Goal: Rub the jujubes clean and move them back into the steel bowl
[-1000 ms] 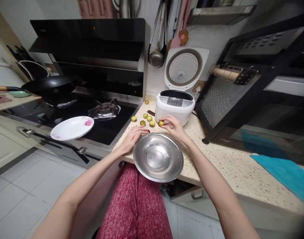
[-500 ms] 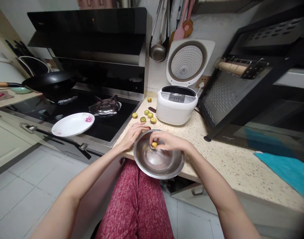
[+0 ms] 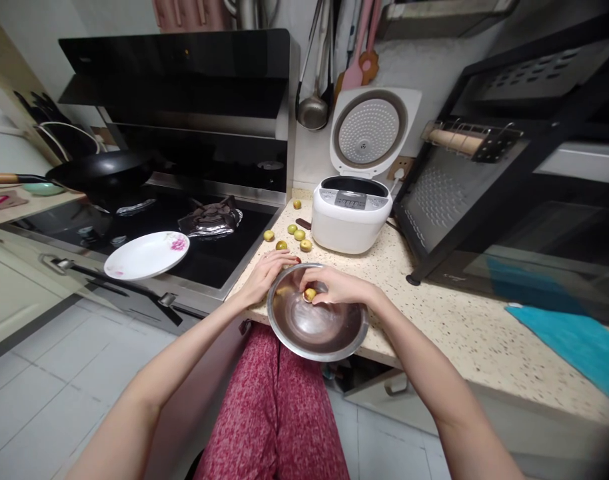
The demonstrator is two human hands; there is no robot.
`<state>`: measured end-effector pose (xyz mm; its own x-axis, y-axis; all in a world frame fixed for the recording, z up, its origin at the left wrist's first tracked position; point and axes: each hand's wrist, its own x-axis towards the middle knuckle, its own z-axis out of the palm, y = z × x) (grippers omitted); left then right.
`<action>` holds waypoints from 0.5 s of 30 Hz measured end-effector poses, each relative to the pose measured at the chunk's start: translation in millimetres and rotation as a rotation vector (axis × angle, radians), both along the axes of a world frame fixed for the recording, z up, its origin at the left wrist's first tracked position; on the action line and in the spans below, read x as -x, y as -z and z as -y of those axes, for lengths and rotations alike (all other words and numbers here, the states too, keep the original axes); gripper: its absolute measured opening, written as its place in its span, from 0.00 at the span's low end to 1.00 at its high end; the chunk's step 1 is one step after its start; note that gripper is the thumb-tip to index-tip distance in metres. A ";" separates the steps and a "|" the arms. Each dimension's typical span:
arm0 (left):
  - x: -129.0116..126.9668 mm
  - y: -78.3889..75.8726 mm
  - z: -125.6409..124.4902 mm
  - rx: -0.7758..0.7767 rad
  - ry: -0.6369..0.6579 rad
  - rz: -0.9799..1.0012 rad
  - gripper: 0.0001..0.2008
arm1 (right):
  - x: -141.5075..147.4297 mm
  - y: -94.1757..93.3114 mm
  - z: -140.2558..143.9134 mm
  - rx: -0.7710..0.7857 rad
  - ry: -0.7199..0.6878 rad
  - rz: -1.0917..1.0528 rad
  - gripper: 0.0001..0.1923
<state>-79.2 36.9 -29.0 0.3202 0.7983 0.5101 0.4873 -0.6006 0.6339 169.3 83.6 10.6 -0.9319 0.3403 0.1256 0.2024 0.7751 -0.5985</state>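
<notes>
My right hand [image 3: 331, 285] reaches into a steel bowl [image 3: 344, 337], its thumb and fingers closed on a small round yellow-brown fruit [image 3: 310, 294]. Just left of the bowl's rim, my left hand [image 3: 270, 272] lies on the counter with its fingers stretched out. A small dark red spot shows at its fingertips; I cannot make out what it is. Beyond that hand sits a yellow-brown fruit [image 3: 281, 245], close to the fingers. Several more green-yellow fruits, among them one by the cooker [image 3: 306, 245] and one at the left [image 3: 269, 235], are scattered on the counter.
An open white rice cooker [image 3: 349, 227] stands behind the fruits, beside a dark flat object [image 3: 303, 224]. To the left, a flowered white plate [image 3: 144, 257] rests by the stove's front edge and a black wok [image 3: 102, 173] sits behind it. A blue cloth [image 3: 569, 343] lies at right.
The fruit nearest my left fingers has shifted slightly to the left and turned. My right hand keeps its hold on the fruit in the bowl. The view has tilted a little.
</notes>
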 end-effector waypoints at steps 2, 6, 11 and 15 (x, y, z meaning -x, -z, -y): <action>0.6 1.6 -0.8 -0.013 0.008 0.008 0.30 | -0.8 -1.6 0.2 0.015 -0.006 -0.006 0.13; 1.3 2.5 -1.4 -0.022 0.014 0.007 0.30 | -3.0 -7.6 0.1 0.048 -0.015 -0.027 0.09; 1.1 2.7 -1.7 -0.032 0.038 0.023 0.30 | -4.7 -12.4 -0.4 0.093 0.016 -0.131 0.08; 0.2 4.9 -3.3 -0.036 0.028 0.038 0.30 | -5.7 -8.1 -4.1 0.011 0.110 -0.298 0.09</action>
